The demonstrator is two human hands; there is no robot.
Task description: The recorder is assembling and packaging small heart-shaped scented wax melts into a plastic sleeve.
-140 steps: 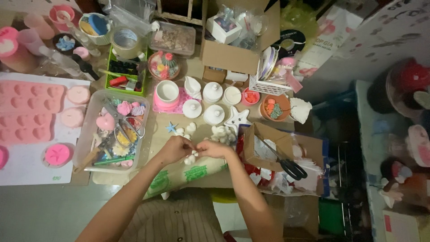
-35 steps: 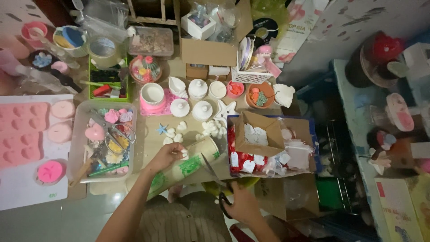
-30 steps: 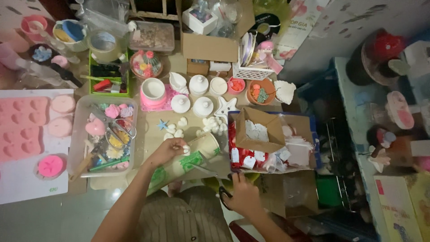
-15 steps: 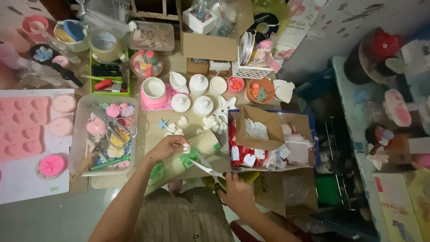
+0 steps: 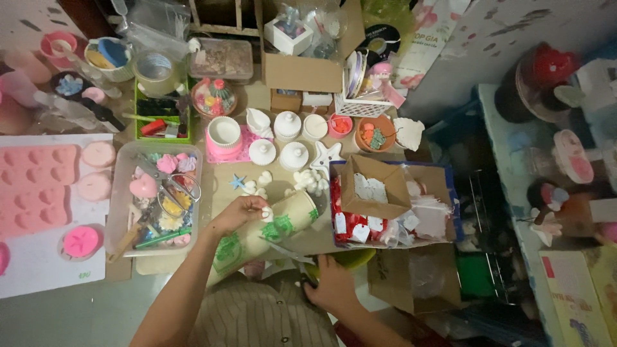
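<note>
Left hand (image 5: 241, 212) pinches a small white shell piece (image 5: 267, 213) over the paper roll (image 5: 267, 232), right hand (image 5: 331, 286) grips scissors (image 5: 289, 252) — trimming comes next, blades needing to meet the piece.

From my remote view: a pink mould tray (image 5: 32, 193) lies at the worktop's (image 5: 225, 177) left edge, beside a clear tub (image 5: 154, 196) of coloured trinkets. White lidded pots (image 5: 288, 125) sit mid-worktop; behind them stands a cardboard box (image 5: 302, 71).
</note>
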